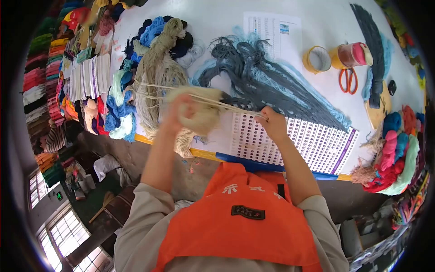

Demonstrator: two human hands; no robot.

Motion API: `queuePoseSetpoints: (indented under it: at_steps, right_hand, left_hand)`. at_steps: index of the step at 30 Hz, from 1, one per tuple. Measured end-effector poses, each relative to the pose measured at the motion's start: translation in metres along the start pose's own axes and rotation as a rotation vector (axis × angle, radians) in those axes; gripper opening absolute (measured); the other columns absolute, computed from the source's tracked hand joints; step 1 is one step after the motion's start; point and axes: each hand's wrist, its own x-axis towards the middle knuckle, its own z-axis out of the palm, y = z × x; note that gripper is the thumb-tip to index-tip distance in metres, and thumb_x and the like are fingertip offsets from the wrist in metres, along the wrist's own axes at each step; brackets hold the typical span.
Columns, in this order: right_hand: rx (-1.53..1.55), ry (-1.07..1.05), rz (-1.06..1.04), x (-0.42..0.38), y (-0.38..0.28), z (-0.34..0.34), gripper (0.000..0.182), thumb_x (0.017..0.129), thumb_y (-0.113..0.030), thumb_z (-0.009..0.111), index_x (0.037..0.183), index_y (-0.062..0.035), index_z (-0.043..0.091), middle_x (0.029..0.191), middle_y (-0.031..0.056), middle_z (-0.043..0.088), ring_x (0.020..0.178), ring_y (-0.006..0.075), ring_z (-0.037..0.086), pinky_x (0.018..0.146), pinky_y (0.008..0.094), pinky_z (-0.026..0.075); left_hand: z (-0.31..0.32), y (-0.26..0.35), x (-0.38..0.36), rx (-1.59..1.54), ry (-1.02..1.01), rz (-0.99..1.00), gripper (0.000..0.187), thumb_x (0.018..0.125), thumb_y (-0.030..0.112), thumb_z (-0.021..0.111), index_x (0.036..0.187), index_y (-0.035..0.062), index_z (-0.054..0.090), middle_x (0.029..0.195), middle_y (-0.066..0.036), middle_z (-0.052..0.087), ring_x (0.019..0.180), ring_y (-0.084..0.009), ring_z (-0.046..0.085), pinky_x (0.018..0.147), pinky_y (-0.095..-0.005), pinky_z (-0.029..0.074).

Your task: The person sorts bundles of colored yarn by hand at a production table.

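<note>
My left hand [180, 114] is closed around a blurred bundle of cream yarn [201, 113] held above the near table edge. Thin cream strands [231, 108] stretch from it to my right hand [273, 123], which pinches them over a white card with rows of small holes [312, 143]. More strands run left to a big cream skein [156, 68] lying on the white table [217, 18]. A spread of grey-blue yarn [267, 81] lies just beyond both hands.
A printed sheet [274, 31], a yellow tape roll [316, 59], a pink-lidded jar [354, 54] and orange scissors [348, 80] sit at the far right. Mixed coloured yarn [394, 152] is heaped right, blue skeins [120, 113] and sample cards [86, 77] left.
</note>
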Motion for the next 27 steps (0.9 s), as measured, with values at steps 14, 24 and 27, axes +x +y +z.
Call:
queuePoseSetpoints:
  at_steps: [14,24,27]
  right_hand:
    - [0.054,0.316,-0.296,-0.044,-0.097,0.011,0.029,0.081,-0.015,0.070,0.105,-0.0039,0.059,0.097,0.0113,0.061,0.081,0.0252,0.060,0.076,0.0369,0.049]
    - [0.795,0.013,-0.251,-0.155,-0.280,-0.018,0.010,0.087,-0.008,0.067,0.096,-0.0049,0.063,0.092,-0.0014,0.059,0.065,0.0055,0.051,0.059,0.0200,0.043]
    - [0.958,-0.018,-0.123,-0.174,-0.291,-0.021,0.010,0.090,-0.012,0.064,0.096,-0.0045,0.063,0.084,-0.0008,0.059,0.063,0.0054,0.050,0.057,0.0202,0.043]
  left_hand:
    - [-0.002,0.006,-0.124,0.023,-0.673,0.518,0.058,0.092,0.037,0.060,0.131,-0.0037,0.047,0.132,-0.019,0.054,0.128,-0.0290,0.048,0.104,-0.0397,0.040]
    - [-0.024,-0.016,-0.190,-0.081,-1.029,0.196,0.058,0.099,0.036,0.051,0.142,-0.0009,0.038,0.135,-0.007,0.048,0.124,-0.0157,0.046,0.104,-0.0321,0.037]
    - [-0.034,-0.014,-0.199,-0.133,-1.018,0.242,0.053,0.099,0.034,0.051,0.137,-0.0021,0.043,0.128,-0.007,0.053,0.118,-0.0151,0.050,0.101,-0.0316,0.041]
